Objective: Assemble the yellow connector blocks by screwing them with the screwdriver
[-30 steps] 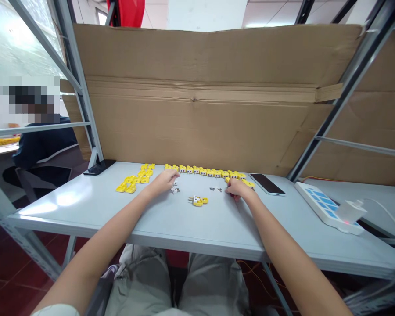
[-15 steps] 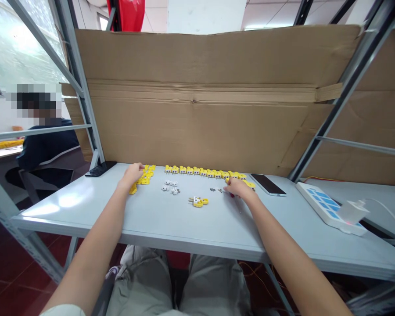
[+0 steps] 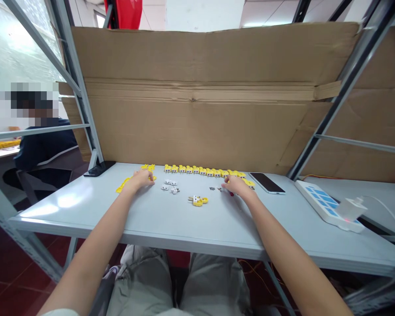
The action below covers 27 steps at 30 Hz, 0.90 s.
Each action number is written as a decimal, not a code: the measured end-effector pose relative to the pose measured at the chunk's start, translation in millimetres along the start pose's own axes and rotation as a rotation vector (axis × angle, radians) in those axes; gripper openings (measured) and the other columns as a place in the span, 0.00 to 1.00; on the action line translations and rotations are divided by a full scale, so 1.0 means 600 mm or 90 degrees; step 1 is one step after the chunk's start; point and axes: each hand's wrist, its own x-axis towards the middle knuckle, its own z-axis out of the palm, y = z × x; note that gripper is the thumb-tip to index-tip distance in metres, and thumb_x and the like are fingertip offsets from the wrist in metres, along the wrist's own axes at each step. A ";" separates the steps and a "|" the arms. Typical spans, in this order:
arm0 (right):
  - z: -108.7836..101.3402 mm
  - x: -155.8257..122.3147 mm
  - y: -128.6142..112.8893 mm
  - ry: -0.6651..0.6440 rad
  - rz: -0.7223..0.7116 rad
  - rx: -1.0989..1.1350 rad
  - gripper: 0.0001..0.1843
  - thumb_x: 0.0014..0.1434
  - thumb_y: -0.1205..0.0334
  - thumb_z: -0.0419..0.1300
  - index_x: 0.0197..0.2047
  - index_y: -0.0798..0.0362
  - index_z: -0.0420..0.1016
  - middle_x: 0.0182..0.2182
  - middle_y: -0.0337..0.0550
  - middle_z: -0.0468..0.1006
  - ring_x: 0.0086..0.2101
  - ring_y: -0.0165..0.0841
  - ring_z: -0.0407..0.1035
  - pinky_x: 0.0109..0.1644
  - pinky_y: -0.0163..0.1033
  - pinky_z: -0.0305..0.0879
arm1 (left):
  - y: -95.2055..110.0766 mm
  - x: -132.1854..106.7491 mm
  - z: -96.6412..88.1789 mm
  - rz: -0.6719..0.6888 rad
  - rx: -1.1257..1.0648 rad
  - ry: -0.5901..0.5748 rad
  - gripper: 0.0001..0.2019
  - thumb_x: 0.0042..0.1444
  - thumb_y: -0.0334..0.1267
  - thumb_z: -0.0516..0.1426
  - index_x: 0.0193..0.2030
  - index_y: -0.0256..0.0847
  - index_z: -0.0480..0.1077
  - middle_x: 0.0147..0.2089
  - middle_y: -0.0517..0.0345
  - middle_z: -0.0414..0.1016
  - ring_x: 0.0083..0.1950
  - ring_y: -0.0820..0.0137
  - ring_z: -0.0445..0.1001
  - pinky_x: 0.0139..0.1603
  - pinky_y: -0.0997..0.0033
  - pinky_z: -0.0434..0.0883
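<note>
**Left hand [image 3: 140, 180] shifts rightward over the yellow plastic pieces [image 3: 125, 184]**

Since the earlier frame, that hand has slid right along the loose heap at the left of the tabletop [image 3: 69, 206], and a strand of yellow pieces now shows running out from under it toward the near left. Its fingers curl down onto the pieces, but whether it is clenching any of them cannot be told from this view. The right hand [image 3: 238, 186] rests near the far right end of the row, also curled. A small red object [image 3: 231, 193] shows beneath it, and whether the hand is grasping that cannot be told either.

Along the far edge stands a long, tidy row of yellow units with white inserts [image 3: 200, 170]. One yellow-and-white unit [image 3: 197, 201] lies by itself mid-table. Three bare white inserts [image 3: 170, 184] sit just right of the left hand, and tiny dark screws [image 3: 212, 188] lie just left of the right hand, so these loose parts and the yellow heap remain outside the row. A black smartphone [image 3: 266, 183] lies to the right.
</note>
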 end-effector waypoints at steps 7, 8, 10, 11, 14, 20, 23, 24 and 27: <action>-0.007 -0.012 -0.011 0.072 -0.053 0.056 0.13 0.61 0.62 0.54 0.47 0.56 0.72 0.33 0.47 0.78 0.27 0.33 0.71 0.34 0.36 0.60 | 0.014 0.002 -0.007 -0.006 -0.082 0.183 0.07 0.55 0.36 0.54 0.36 0.37 0.72 0.47 0.44 0.73 0.54 0.55 0.67 0.55 0.58 0.63; -0.008 -0.015 -0.015 0.091 -0.079 0.078 0.12 0.61 0.63 0.53 0.46 0.56 0.72 0.33 0.46 0.78 0.27 0.32 0.70 0.34 0.35 0.60 | 0.019 0.002 -0.008 0.007 -0.124 0.215 0.08 0.57 0.36 0.52 0.37 0.37 0.71 0.47 0.44 0.73 0.53 0.56 0.68 0.55 0.59 0.64; -0.007 -0.020 -0.024 0.140 -0.151 0.129 0.10 0.61 0.63 0.53 0.43 0.54 0.73 0.34 0.45 0.78 0.29 0.32 0.71 0.37 0.35 0.62 | 0.035 -0.002 -0.009 0.050 -0.250 0.229 0.09 0.60 0.39 0.50 0.39 0.38 0.68 0.46 0.48 0.72 0.50 0.61 0.69 0.53 0.62 0.65; -0.004 -0.023 -0.030 0.165 -0.201 0.156 0.10 0.61 0.63 0.53 0.44 0.54 0.72 0.35 0.45 0.77 0.31 0.32 0.71 0.38 0.35 0.63 | 0.047 -0.005 -0.008 0.082 -0.333 0.205 0.10 0.61 0.41 0.49 0.40 0.39 0.67 0.45 0.51 0.72 0.47 0.63 0.70 0.50 0.64 0.66; 0.015 -0.033 -0.052 0.195 -0.386 0.242 0.16 0.59 0.64 0.55 0.51 0.52 0.69 0.41 0.46 0.76 0.35 0.33 0.71 0.42 0.38 0.67 | 0.092 -0.019 0.002 0.141 -0.546 0.076 0.13 0.61 0.47 0.49 0.39 0.39 0.65 0.42 0.55 0.70 0.41 0.69 0.71 0.45 0.68 0.68; 0.063 -0.052 -0.089 0.191 -0.654 0.276 0.18 0.61 0.66 0.54 0.55 0.48 0.68 0.48 0.49 0.74 0.41 0.35 0.72 0.43 0.42 0.70 | 0.161 -0.041 0.027 0.234 -0.892 -0.162 0.14 0.56 0.49 0.56 0.34 0.38 0.67 0.37 0.56 0.69 0.37 0.73 0.69 0.37 0.74 0.66; 0.069 -0.053 -0.091 0.238 -0.694 0.243 0.15 0.64 0.66 0.51 0.53 0.50 0.70 0.43 0.49 0.75 0.41 0.36 0.72 0.47 0.44 0.69 | 0.164 -0.042 0.030 0.266 -0.956 -0.227 0.15 0.55 0.49 0.57 0.36 0.37 0.69 0.38 0.53 0.72 0.38 0.72 0.70 0.38 0.73 0.65; 0.069 -0.053 -0.090 0.251 -0.695 0.235 0.15 0.64 0.65 0.51 0.53 0.50 0.70 0.42 0.49 0.75 0.40 0.37 0.72 0.47 0.44 0.68 | 0.163 -0.042 0.030 0.266 -0.964 -0.243 0.16 0.56 0.50 0.56 0.38 0.37 0.70 0.40 0.51 0.72 0.39 0.71 0.70 0.39 0.72 0.65; 0.070 -0.051 -0.088 0.275 -0.679 0.220 0.15 0.65 0.63 0.50 0.54 0.48 0.70 0.41 0.48 0.73 0.38 0.36 0.71 0.45 0.44 0.69 | 0.162 -0.041 0.030 0.241 -0.966 -0.271 0.17 0.58 0.51 0.54 0.40 0.37 0.70 0.43 0.49 0.74 0.41 0.70 0.70 0.42 0.70 0.65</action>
